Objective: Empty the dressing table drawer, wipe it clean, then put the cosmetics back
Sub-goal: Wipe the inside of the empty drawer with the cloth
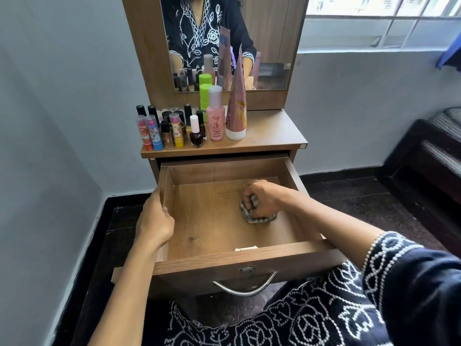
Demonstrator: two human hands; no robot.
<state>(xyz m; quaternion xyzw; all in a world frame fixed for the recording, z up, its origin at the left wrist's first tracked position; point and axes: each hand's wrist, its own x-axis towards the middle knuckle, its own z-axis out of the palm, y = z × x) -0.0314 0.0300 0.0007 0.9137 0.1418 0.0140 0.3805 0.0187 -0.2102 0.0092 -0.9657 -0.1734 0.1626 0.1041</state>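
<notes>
Drawer [224, 171]: pulled out, bare wood-grain floor. Right hand [262, 198] gripping grey cloth [259, 218] at 3 o'clock; left hand [154, 221] clasping 9 o'clock wall. Pink bottle [215, 121]: "3".

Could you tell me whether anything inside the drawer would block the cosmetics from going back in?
Only the right hand gripping the cloth on the drawer floor. The cosmetics stand on the tabletop above.

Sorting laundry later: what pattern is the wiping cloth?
Grey-and-white check, on the cloth gripped by the right hand; head view.
</notes>
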